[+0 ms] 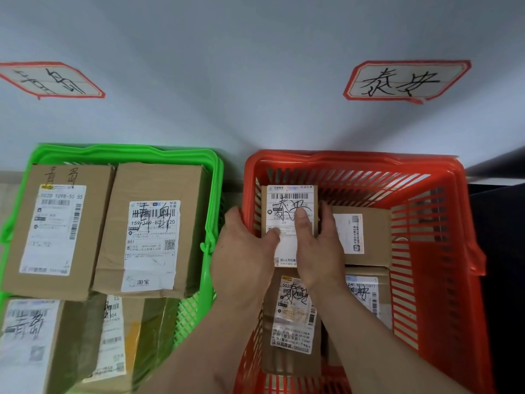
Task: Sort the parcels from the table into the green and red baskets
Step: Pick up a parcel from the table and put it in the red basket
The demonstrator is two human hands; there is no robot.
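- Nearest you, inside the red basket (443,251), two labelled boxes (292,322) lie flat on its floor, side by side.
- Just beyond them, your left hand (244,257) and right hand (318,251) hold one small parcel (287,206) low inside the red basket, at its left wall.
- Your left hand grips the parcel's left edge, thumb curled onto the white label; your right hand clasps the right edge, thumb pressed flat on the label.
- Right of the parcel, another brown box (366,237) lies in the red basket, touching your right hand.
- Left of the red basket, the green basket (211,194) stands just beside it, packed with four cardboard boxes (150,231).
- Beyond the red basket, two red-bordered signs (403,81) hang on the pale wall (227,66).
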